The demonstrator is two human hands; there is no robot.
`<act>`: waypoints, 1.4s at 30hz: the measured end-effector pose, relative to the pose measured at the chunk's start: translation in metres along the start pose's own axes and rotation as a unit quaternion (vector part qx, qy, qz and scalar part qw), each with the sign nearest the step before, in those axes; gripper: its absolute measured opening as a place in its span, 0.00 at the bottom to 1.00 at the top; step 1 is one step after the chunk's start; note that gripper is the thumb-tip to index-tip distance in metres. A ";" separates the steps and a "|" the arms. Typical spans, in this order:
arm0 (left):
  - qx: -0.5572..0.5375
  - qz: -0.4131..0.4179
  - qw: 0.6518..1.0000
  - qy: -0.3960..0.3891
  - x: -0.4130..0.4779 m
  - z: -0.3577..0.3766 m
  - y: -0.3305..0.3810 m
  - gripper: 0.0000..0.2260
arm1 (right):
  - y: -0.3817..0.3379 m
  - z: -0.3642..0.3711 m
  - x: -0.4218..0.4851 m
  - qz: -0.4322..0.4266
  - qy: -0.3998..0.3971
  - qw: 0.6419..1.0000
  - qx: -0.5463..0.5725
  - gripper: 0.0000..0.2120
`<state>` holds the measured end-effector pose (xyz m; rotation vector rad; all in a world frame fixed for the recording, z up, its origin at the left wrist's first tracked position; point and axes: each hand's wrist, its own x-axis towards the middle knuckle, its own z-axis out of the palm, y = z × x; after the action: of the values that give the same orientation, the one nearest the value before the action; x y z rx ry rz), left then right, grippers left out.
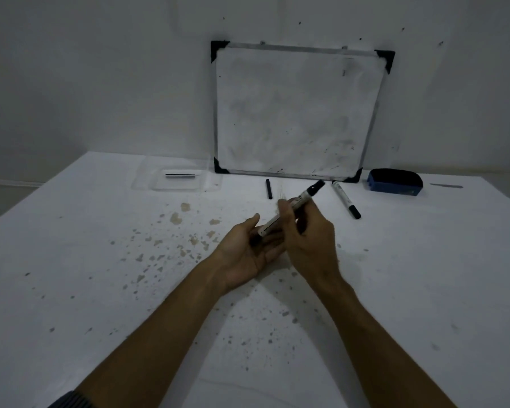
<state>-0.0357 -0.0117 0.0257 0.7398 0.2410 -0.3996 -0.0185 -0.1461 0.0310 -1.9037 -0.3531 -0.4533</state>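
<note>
Currently the right hand (309,240) grips the marker (302,198), with fingers and thumb curled round the middle of the barrel. The marker is tilted, its black end up and pointing toward the whiteboard (295,113), clear of the table (100,290). Its lower end sits over the left hand (245,254). That hand is palm up and loosely cupped, with the thumb out. Its fingertips are hidden behind the right hand, so I can't tell whether they touch the barrel.

The whiteboard leans on the wall, smudged. A second marker (345,199) lies just in front of it, with a loose black cap (268,189) to the left. A blue eraser (395,182) sits at the board's right corner. Further left is a clear tray (147,184) with a short stick (180,175) in it.
</note>
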 end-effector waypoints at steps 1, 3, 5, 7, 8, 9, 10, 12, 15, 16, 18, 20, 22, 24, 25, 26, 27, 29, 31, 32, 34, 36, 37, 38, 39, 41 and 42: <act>0.025 0.004 1.000 -0.003 -0.001 -0.001 0.002 0.21 | -0.002 -0.004 0.002 0.012 0.015 0.999 0.025 0.15; 0.102 0.012 0.995 -0.001 -0.002 -0.002 0.005 0.19 | 0.000 -0.012 0.006 0.031 0.026 0.998 0.043 0.14; 0.174 0.017 0.985 -0.006 -0.003 -0.006 0.010 0.18 | 0.006 -0.016 0.008 0.069 0.016 0.996 0.058 0.16; 0.226 0.027 0.974 -0.014 -0.002 -0.013 0.016 0.17 | 0.014 -0.017 0.011 0.135 0.011 0.984 0.120 0.20; 0.249 0.036 0.968 -0.014 0.000 -0.018 0.020 0.16 | 0.017 -0.018 0.014 0.172 0.016 0.971 0.163 0.20; 0.271 0.047 0.961 -0.013 0.000 -0.022 0.023 0.16 | 0.018 -0.019 0.016 0.204 0.025 0.958 0.202 0.19; 0.290 0.059 0.955 -0.011 0.000 -0.027 0.026 0.16 | 0.021 -0.021 0.019 0.227 0.032 0.948 0.220 0.18; 0.308 0.087 0.948 -0.002 0.000 -0.033 0.030 0.15 | 0.026 -0.026 0.020 0.228 0.009 0.960 0.165 0.20; 0.294 0.141 0.945 0.018 0.002 -0.038 0.032 0.13 | 0.031 -0.029 0.014 0.114 -0.074 0.989 -0.056 0.20; 0.295 0.158 0.942 0.025 0.003 -0.037 0.032 0.12 | 0.031 -0.028 0.012 0.082 -0.099 0.988 -0.089 0.18; 0.317 0.192 0.927 0.049 0.005 -0.035 0.031 0.11 | 0.029 -0.022 0.008 0.056 -0.137 0.984 -0.098 0.24; 0.346 0.234 0.904 0.092 0.005 -0.034 0.031 0.10 | 0.027 -0.014 0.005 0.046 -0.134 0.987 -0.081 0.28; 0.373 0.271 0.875 0.147 0.006 -0.038 0.034 0.09 | 0.027 -0.007 0.002 0.018 -0.109 0.989 -0.099 0.23; 0.417 0.295 0.838 0.191 0.006 -0.046 0.039 0.09 | 0.031 0.000 0.001 -0.021 -0.099 0.982 -0.162 0.18; 0.438 0.301 0.821 0.208 0.005 -0.051 0.041 0.09 | 0.035 0.004 0.001 -0.049 -0.100 0.972 -0.209 0.17; 0.455 0.306 0.806 0.224 0.004 -0.056 0.043 0.09 | 0.038 0.006 0.002 -0.076 -0.100 0.958 -0.259 0.16; 0.468 0.312 0.792 0.237 0.002 -0.060 0.045 0.09 | 0.041 0.009 0.003 -0.102 -0.095 0.944 -0.300 0.15; 0.497 0.316 0.769 0.248 -0.003 -0.066 0.051 0.08 | 0.045 0.010 0.003 -0.128 -0.085 0.924 -0.351 0.15; 0.553 0.287 0.751 0.220 -0.013 -0.071 0.061 0.06 | 0.046 0.008 0.003 -0.126 -0.080 0.916 -0.373 0.15; 0.574 0.263 0.749 0.200 -0.019 -0.072 0.067 0.06 | 0.045 0.008 0.003 -0.122 -0.082 0.913 -0.382 0.15; 0.581 0.232 0.759 0.180 -0.035 -0.075 0.074 0.05 | 0.040 0.009 0.003 -0.125 -0.081 0.906 -0.397 0.16; 0.577 0.221 0.766 0.178 -0.048 -0.077 0.078 0.06 | 0.027 0.014 0.001 -0.149 -0.079 0.904 -0.393 0.17; 0.570 0.214 0.774 0.172 -0.054 -0.078 0.079 0.06 | 0.021 0.020 0.000 -0.168 -0.089 0.906 -0.378 0.17; 0.567 0.210 0.779 0.165 -0.059 -0.079 0.080 0.06 | 0.014 0.026 -0.001 -0.185 -0.112 0.909 -0.357 0.16; 0.568 0.210 0.779 0.160 -0.063 -0.080 0.081 0.06 | 0.007 0.033 0.000 -0.192 -0.149 0.911 -0.333 0.15; 0.580 0.229 0.763 0.168 -0.073 -0.082 0.088 0.06 | -0.004 0.052 0.006 -0.171 -0.238 0.911 -0.290 0.16; 0.580 0.244 0.757 0.177 -0.076 -0.083 0.094 0.06 | -0.008 0.064 0.010 -0.151 -0.275 0.908 -0.279 0.19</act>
<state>-0.0695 0.1290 0.0492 2.0748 0.1177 0.1693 -0.0044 -0.0834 0.0211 -2.5431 -0.9870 -0.2147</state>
